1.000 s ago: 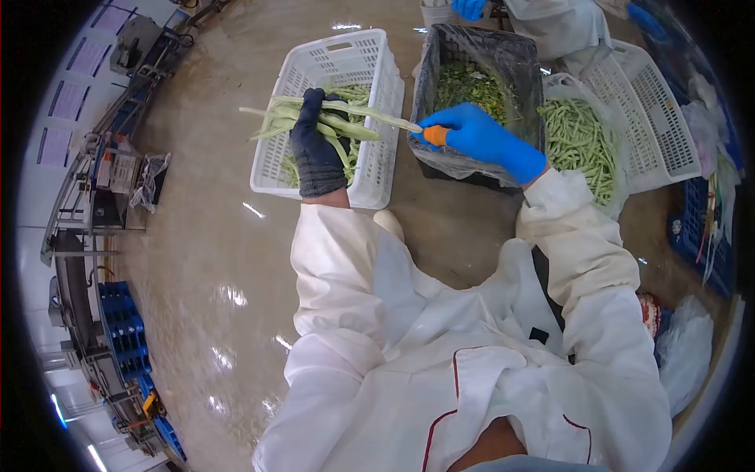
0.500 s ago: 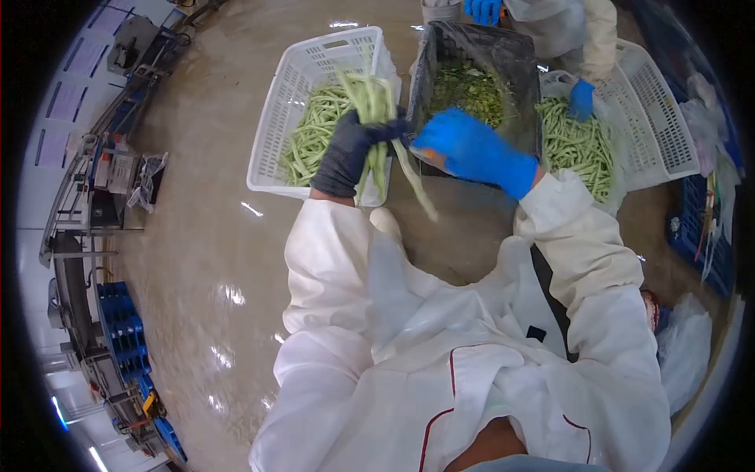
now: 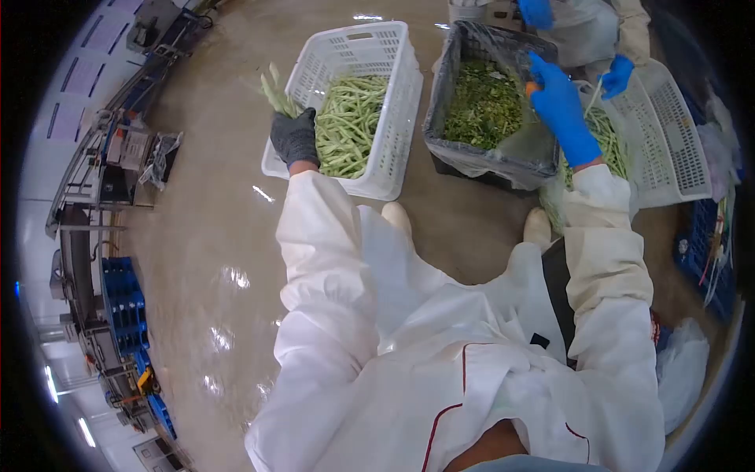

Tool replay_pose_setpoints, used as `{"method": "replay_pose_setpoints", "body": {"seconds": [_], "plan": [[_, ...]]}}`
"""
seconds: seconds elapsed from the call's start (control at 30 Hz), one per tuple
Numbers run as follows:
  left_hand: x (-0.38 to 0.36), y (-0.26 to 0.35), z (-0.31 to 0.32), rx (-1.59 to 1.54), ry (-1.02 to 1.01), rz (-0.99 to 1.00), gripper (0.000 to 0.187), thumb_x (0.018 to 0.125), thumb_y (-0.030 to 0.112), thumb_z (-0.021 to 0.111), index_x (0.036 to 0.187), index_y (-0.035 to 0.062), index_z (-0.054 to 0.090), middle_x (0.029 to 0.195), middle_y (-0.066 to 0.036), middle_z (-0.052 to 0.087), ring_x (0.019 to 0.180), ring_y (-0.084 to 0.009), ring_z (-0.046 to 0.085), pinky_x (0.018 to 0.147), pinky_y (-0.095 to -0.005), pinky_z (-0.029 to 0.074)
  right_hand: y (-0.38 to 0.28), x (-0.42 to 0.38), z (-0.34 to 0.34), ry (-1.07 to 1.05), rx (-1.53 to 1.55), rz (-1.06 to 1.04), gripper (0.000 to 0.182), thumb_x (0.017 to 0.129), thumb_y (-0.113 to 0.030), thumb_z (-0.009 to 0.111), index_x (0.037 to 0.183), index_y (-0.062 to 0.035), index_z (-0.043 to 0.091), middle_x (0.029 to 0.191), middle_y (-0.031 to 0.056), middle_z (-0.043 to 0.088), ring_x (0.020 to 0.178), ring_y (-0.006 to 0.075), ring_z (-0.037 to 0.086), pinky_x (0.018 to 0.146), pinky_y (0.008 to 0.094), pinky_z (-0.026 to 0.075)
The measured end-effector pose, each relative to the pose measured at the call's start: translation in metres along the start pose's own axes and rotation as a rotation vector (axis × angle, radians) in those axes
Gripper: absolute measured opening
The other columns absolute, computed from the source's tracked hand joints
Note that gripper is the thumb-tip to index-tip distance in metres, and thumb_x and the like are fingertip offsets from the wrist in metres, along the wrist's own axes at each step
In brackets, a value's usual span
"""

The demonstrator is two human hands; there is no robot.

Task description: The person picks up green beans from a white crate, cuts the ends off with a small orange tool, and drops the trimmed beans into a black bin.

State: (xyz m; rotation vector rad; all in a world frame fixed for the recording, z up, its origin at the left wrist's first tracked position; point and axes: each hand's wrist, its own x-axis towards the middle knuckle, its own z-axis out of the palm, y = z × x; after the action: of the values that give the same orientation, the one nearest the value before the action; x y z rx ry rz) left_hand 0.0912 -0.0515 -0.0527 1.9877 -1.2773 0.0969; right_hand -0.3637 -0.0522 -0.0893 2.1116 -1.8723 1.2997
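My left hand (image 3: 295,140), in a dark grey knit glove, is closed around a bunch of long green beans (image 3: 277,93) at the left rim of a white perforated crate (image 3: 403,102). More green beans (image 3: 350,118) lie heaped inside that crate. My right hand (image 3: 560,106), in a blue glove, is raised over the right side of a black bin (image 3: 440,118) lined with clear plastic. Its fingers are curled on a small orange object (image 3: 532,88), mostly hidden in the grip. Green trimmings (image 3: 484,114) fill the lower part of the bin.
A co-worker in white sits opposite; one blue-gloved hand (image 3: 617,76) holds a bean over a clear bag of beans (image 3: 605,141). Another white crate (image 3: 668,134) leans beside the bag, with a blue pallet (image 3: 700,244) near it. Machinery lines the left wall.
My left hand has moved left with its beans, from over the crate's right side to its left rim. My right hand has gone up and right, from the bin's front to its right side.
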Motion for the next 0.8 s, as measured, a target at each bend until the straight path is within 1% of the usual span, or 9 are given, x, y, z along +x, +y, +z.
{"method": "replay_pose_setpoints", "body": {"seconds": [0.1,0.13,0.17,0.27,0.37,0.5,0.57,0.73,0.8], "plan": [[0.005,-0.041,0.022,-0.019,-0.002,-0.124,0.053,0.066,0.024,0.082,0.103,-0.0063,0.061,0.089,-0.021,0.068,0.076,-0.0337,0.067,0.071,-0.0403,0.051,-0.009,-0.001,-0.005,-0.347,-0.372,0.131,0.038,0.083,-0.021,0.067,0.116,-0.0023,0.064,0.118,0.0201,0.06,0.105,0.0388,0.059,0.089,0.0467,0.049],[0.007,-0.036,0.027,-0.484,-0.079,-0.397,0.045,0.068,0.02,0.08,0.1,-0.006,0.062,0.086,-0.016,0.068,0.072,-0.0254,0.067,0.067,-0.0363,0.053,-0.015,0.004,-0.01,-0.457,-0.464,0.163,0.04,0.081,-0.021,0.068,0.117,-0.0033,0.063,0.12,0.0197,0.059,0.106,0.0384,0.059,0.089,0.0464,0.049],[0.007,-0.034,0.029,-0.662,-0.23,-0.405,0.041,0.072,0.017,0.077,0.102,-0.0059,0.062,0.086,-0.015,0.068,0.072,-0.0231,0.066,0.065,-0.0335,0.053,-0.02,0.007,-0.013,-0.567,-0.557,0.197,0.042,0.08,-0.021,0.068,0.118,-0.0043,0.062,0.122,0.0193,0.058,0.108,0.0381,0.058,0.089,0.0461,0.048],[-0.009,0.016,0.0,-1.044,-0.648,-0.383,0.032,0.08,0.01,0.069,0.107,-0.0056,0.061,0.086,-0.013,0.068,0.069,-0.0177,0.064,0.062,-0.0275,0.054,-0.016,0.004,-0.018,-0.202,-0.631,-0.17,0.04,0.076,-0.018,0.068,0.115,-0.0079,0.065,0.118,0.0168,0.062,0.101,0.0371,0.061,0.085,0.0457,0.05],[-0.045,0.078,-0.023,-1.114,-0.927,-0.287,0.033,0.082,0.007,0.065,0.111,-0.0058,0.06,0.088,-0.013,0.068,0.069,-0.0162,0.063,0.066,-0.0272,0.053,-0.034,0.004,-0.006,0.043,-0.402,-0.213,0.035,0.074,-0.012,0.065,0.109,-0.0107,0.07,0.112,0.013,0.066,0.096,0.0392,0.063,0.083,0.0472,0.051],[-0.077,0.11,-0.02,-1.086,-1.181,-0.177,0.036,0.081,0.009,0.064,0.114,-0.0073,0.061,0.09,-0.013,0.069,0.073,-0.0164,0.063,0.07,-0.0286,0.052,-0.083,0.002,-0.011,-0.513,0.528,0.163,0.044,0.078,-0.005,0.061,0.121,-0.0133,0.065,0.11,0.0093,0.067,0.095,0.0201,0.063,0.084,0.033,0.05],[-0.081,0.114,-0.015,-1.003,-1.333,-0.121,0.036,0.08,0.007,0.065,0.113,-0.0073,0.061,0.09,-0.013,0.069,0.073,-0.0169,0.064,0.069,-0.029,0.052,-0.1,-0.005,-0.006,-0.538,0.682,0.103,0.039,0.079,-0.011,0.065,0.117,-0.0082,0.066,0.104,0.014,0.069,0.087,0.0178,0.064,0.081,0.0323,0.051],[-0.095,0.119,-0.007,-0.788,-1.236,-0.048,0.024,0.077,0.006,0.069,0.098,-0.0052,0.067,0.083,-0.012,0.069,0.069,-0.0171,0.066,0.064,-0.0289,0.053,-0.102,-0.011,0.016,-0.561,0.711,0.185,0.037,0.081,-0.009,0.062,0.116,-0.0006,0.065,0.096,0.0072,0.068,0.08,0.0118,0.062,0.071,0.0275,0.05],[-0.09,0.117,-0.009,-0.952,-1.17,-0.069,0.022,0.078,0.004,0.067,0.098,-0.004,0.067,0.084,-0.012,0.069,0.071,-0.0171,0.066,0.065,-0.0288,0.053,-0.092,-0.006,0.015,-0.665,0.778,0.31,0.034,0.081,-0.009,0.061,0.113,-0.0004,0.066,0.093,0.0069,0.068,0.078,0.0103,0.06,0.068,0.0272,0.049]]}}
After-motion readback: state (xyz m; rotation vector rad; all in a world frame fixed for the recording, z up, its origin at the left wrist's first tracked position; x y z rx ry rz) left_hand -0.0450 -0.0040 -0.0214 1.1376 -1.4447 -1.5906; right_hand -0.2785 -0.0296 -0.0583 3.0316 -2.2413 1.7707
